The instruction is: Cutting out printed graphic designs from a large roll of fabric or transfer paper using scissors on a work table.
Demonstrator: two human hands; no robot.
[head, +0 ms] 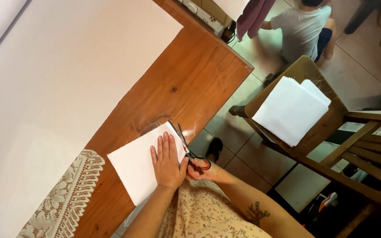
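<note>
Our left hand (168, 162) lies flat, fingers spread, pinning a white sheet (143, 165) at the wooden table (190, 83) edge; our right hand (201, 171) grips red-handled scissors (190, 152), blades seemingly slightly open along the sheet's edge

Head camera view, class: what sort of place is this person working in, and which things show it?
Probably a home sewing room: a wooden table with white fabric, a wooden chair, a tiled floor, and the right hand holding scissors.
</note>
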